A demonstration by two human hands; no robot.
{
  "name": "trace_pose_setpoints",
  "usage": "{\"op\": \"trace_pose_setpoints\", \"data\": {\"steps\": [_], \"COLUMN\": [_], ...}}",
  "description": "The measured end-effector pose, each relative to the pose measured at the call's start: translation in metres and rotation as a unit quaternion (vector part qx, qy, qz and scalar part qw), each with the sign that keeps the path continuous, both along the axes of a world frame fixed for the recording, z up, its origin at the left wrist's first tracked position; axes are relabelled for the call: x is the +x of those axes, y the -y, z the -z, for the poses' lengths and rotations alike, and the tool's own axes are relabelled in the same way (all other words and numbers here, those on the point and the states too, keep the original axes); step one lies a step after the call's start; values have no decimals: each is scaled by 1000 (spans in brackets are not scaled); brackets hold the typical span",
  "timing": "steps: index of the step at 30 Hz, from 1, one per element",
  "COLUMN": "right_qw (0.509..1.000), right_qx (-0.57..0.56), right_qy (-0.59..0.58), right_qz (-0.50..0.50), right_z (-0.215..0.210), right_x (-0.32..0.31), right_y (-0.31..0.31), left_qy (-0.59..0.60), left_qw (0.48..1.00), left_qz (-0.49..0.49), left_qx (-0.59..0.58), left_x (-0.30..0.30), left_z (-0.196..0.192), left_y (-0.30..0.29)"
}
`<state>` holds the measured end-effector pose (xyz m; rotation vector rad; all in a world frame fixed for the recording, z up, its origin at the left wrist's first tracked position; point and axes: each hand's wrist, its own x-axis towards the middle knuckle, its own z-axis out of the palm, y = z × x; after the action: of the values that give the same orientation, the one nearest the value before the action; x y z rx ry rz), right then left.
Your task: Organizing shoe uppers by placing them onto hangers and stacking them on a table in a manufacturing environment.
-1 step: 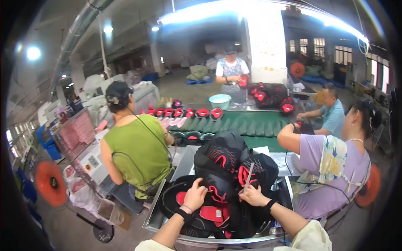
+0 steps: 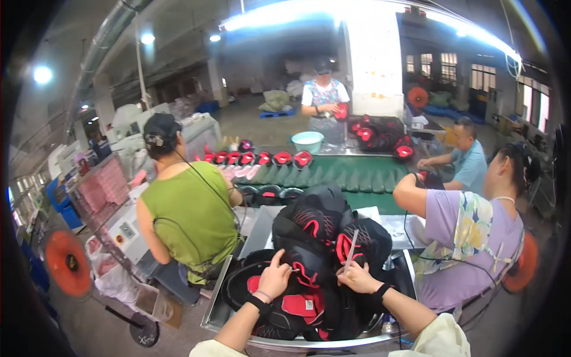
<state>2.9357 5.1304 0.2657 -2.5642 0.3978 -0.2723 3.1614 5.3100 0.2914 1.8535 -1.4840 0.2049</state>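
Observation:
A heap of black and red shoe uppers (image 2: 315,235) fills a metal tray (image 2: 221,303) right in front of me. My left hand (image 2: 275,278) rests on the heap, fingers pinching a red-trimmed black piece (image 2: 300,271). My right hand (image 2: 358,277) is closed around a thin pale stick-like tool (image 2: 352,249) that points up over the pile. A dark band sits on each wrist. What lies underneath the pile is hidden.
A person in a green top (image 2: 190,217) sits to the left and a person in a lilac top (image 2: 467,238) to the right, both close by. Ahead is a green conveyor belt (image 2: 363,174) with a row of red and black shoe pieces (image 2: 256,158). An orange fan (image 2: 68,262) is at left.

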Motion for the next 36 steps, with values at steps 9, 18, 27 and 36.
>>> {"op": "trace_pose_setpoints", "data": {"steps": [9,18,27,36], "right_qw": [973,970,966,979], "right_qx": [133,-164,-180,-151], "right_qy": [164,-76,40,86], "right_qz": [-88,-160,-181,-110], "right_z": [-59,-27,-67,-37], "right_x": [24,59,126,133], "right_y": [-15,-11,-52,-57], "left_qy": [-142,111,23,-65], "left_qw": [982,976,986,966], "left_qz": [-51,-47,-105,-222], "left_qx": [-112,179,125,-115], "left_x": [79,23,-34,-111], "left_z": [-66,-13,-34,-135], "left_y": [-21,-27,-53,-213]}}
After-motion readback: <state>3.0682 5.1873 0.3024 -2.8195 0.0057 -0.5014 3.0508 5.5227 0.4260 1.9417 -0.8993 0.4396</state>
